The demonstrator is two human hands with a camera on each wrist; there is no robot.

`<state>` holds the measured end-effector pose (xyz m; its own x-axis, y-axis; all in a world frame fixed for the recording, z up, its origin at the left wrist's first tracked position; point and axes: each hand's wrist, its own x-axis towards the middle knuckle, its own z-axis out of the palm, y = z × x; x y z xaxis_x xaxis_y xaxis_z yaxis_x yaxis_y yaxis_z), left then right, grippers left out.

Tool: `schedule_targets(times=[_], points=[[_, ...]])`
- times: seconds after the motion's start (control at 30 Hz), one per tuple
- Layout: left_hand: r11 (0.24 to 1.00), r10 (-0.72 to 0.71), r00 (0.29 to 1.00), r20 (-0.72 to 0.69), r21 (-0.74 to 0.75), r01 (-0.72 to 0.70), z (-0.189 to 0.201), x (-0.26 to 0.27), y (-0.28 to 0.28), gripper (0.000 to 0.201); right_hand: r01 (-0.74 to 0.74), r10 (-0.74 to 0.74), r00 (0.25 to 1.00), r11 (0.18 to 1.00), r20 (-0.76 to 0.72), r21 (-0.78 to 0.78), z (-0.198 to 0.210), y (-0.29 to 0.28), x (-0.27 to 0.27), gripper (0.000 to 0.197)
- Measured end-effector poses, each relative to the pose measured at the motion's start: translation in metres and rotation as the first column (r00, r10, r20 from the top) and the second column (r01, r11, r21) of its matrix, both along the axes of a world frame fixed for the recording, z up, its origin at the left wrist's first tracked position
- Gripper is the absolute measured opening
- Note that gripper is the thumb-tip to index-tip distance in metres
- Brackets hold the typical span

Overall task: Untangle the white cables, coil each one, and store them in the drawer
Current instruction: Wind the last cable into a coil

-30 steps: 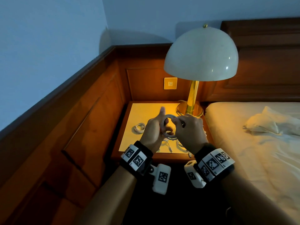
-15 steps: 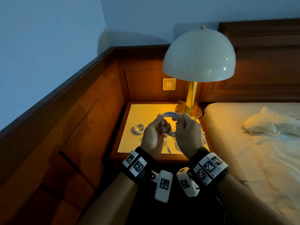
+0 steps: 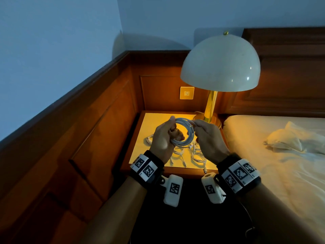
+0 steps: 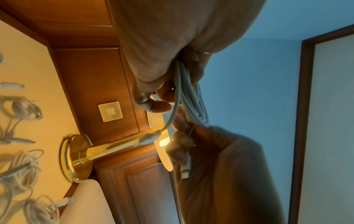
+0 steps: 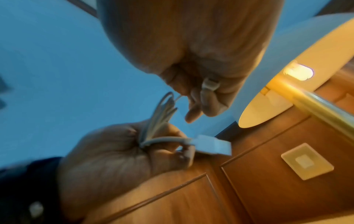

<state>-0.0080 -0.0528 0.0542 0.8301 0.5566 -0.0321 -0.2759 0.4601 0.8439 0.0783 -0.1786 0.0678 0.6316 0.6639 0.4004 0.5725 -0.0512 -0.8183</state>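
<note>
1. Left hand [image 3: 162, 138] held above the wooden nightstand tabletop [image 3: 154, 124]; fingers curled round a coiled white cable ring [image 3: 186, 132], gripping its left side.
2. Right hand [image 3: 209, 140] pinches the ring's upper right edge between thumb and fingertips; grip is closed on the cable.
3. Coil is off the tabletop, roughly upright between the two hands, several loops stacked.
4. Left wrist view: loops bunch through the left hand [image 4: 162, 53]; right hand [image 4: 220, 159] also holds a small white connector end [image 4: 185, 171] against its fingers.
5. Right wrist view, blurred: a white USB plug [image 5: 212, 144] sticks out beside the left hand [image 5: 114, 151]; right hand [image 5: 201, 60] has fingers curled.
6. More white cables [image 3: 197, 155] lie loose and partly tangled on the tabletop below the hands; a small white coiled cable [image 3: 149, 139] sits to the left, near the left hand.
7. Brass lamp with white dome shade [image 3: 219, 64] stands at the tabletop's back right corner; square wall switch plate [image 3: 187, 92] on the wood panel behind.
8. Bed with white sheet [image 3: 272, 164] just right of the nightstand.
9. Drawer not visible.
</note>
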Motion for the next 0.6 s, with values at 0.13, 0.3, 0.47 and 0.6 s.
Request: schedule_targets(times=[0.13, 0.3, 0.47, 0.6], points=[[0.998, -0.048, 0.999, -0.012, 0.042, 0.048, 0.013, -0.003, 0.009, 0.042, 0.057, -0.023, 0.963, 0.991, 0.27, -0.121, -0.002, 0.003, 0.013, 0.023], [0.977, -0.056, 0.998, -0.025, 0.204, 0.06, 0.018, -0.006, 0.015, 0.025, 0.132, -0.133, 0.988, 0.991, 0.073, 0.015, 0.007, 0.011, 0.021, 0.024], [0.928, -0.045, 0.995, -0.084, 0.365, 0.072, 0.024, -0.009, 0.016, 0.025, 0.117, -0.056, 0.942, 0.979, -0.33, 0.166, 0.022, 0.012, 0.008, 0.017], [0.883, -0.014, 0.99, -0.14, 0.464, 0.078, 0.028, -0.011, 0.017, 0.03, 0.1, 0.012, 0.845, 0.978, -0.534, 0.182, 0.022, 0.013, 0.0, 0.017]])
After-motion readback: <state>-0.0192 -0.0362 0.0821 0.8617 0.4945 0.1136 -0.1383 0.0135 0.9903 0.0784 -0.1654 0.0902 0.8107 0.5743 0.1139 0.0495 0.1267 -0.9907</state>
